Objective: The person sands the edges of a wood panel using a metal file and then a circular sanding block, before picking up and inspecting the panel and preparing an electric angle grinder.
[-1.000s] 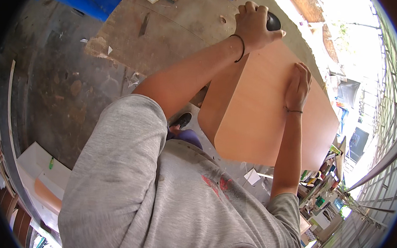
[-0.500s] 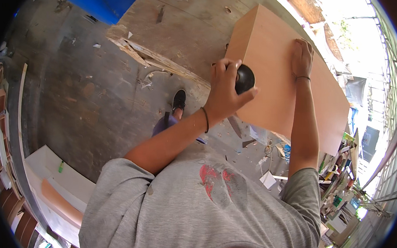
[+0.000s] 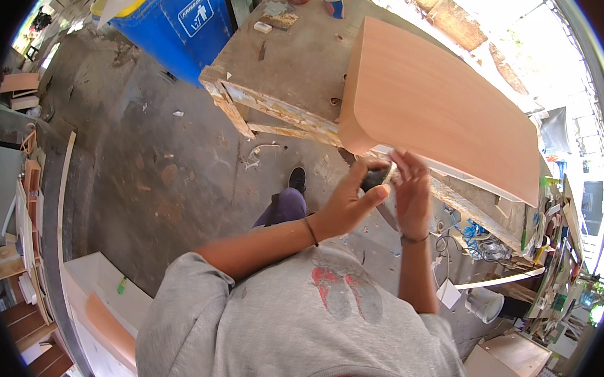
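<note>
My left hand (image 3: 347,199) is closed around a black, round, palm-sized object (image 3: 375,178) with a paler edge on its right side. Close beside it is my right hand (image 3: 411,194), fingers stretched out and a little blurred. Its fingertips come near the pale edge; whether they touch it I cannot tell. Just beyond both hands lies a light wood-toned panel piece (image 3: 442,111) with a rounded near-left corner. It rests on the workbench, and a white strip shows along its near underside.
The worn workbench (image 3: 294,57) has chipped edges and small scraps on it. A blue bin (image 3: 168,31) with a yellow rim stands at its far left. Cables and clutter (image 3: 485,243) lie at the right. A white panel box (image 3: 104,283) is at the lower left.
My right hand has left the panel's top and come back beside my left hand. My left hand, still holding the black object, has drawn nearer to me, off the panel. The view has shifted.
</note>
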Tool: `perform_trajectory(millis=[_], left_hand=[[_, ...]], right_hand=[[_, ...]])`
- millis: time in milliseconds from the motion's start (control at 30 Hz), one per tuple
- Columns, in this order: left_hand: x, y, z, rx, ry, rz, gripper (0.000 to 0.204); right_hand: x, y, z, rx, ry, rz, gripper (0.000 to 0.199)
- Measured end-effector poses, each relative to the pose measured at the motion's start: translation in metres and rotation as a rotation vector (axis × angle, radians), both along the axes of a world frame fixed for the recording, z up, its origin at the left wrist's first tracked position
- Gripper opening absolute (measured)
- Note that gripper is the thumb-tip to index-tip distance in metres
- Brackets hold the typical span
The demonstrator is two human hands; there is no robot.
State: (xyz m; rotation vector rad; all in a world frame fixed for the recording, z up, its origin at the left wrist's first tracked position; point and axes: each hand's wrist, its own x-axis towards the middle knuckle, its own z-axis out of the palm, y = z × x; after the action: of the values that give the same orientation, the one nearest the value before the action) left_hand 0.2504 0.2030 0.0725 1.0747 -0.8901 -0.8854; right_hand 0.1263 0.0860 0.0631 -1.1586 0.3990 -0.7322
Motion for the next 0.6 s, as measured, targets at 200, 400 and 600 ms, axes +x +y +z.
perform_trajectory(millis=[200, 400, 600], left_hand=[[-0.014, -0.011, -0.001, -0.086, -0.784, -0.063, 0.05], [0.102, -0.114, -0.04, -0.189, -0.373, 0.266, 0.061], [0.157, -0.148, -0.036, -0.315, -1.247, -0.413, 0.06]], right_hand=[[-0.041, 0.061, -0.045, 0.422, -0.121, -0.259, 0.048], [-0.053, 0.072, -0.041, 0.401, -0.099, -0.613, 0.026], [-0.006, 0.078, -0.057, 0.283, 0.044, -0.916, 0.026]])
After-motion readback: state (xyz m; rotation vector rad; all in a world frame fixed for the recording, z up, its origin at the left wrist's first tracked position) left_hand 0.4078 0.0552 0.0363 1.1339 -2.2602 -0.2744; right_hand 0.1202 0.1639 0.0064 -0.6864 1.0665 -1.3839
